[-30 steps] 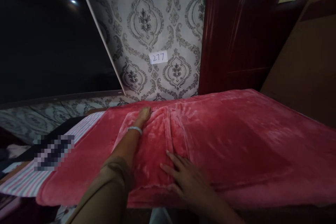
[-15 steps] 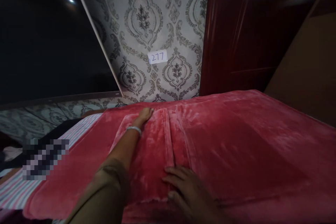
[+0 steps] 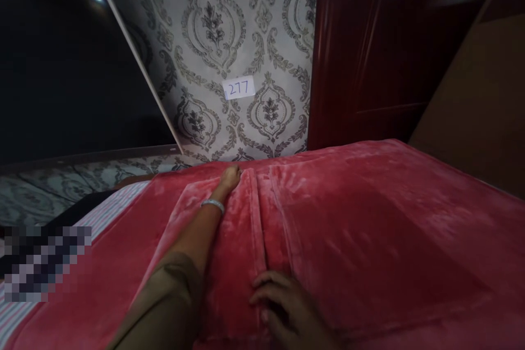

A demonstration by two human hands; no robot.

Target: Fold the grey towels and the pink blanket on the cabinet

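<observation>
A red plush blanket (image 3: 340, 240) is spread over the surface before me, with a folded section and a raised hem running lengthwise near its middle. Toward the wall, my left hand (image 3: 231, 176) is closed at the far end of the folded section, just left of the hem; its fingertips are mostly hidden. A bracelet (image 3: 213, 205) circles that wrist. Nearer to me, my right hand (image 3: 287, 306) rests on the hem with bent fingers, the thumb apart from them. Nothing shows lifted in it.
Left of the blanket shows a striped cloth (image 3: 118, 205). A large dark screen (image 3: 77, 76) stands at the back left. Patterned wallpaper (image 3: 213, 27) carries a paper label (image 3: 239, 87) reading 277. Behind on the right are a dark red door (image 3: 361, 54) and a brown panel (image 3: 479, 82).
My left hand has moved a little toward the hem and closed more tightly. The fingers of my right hand are more bent. The view has shifted slightly to the right.
</observation>
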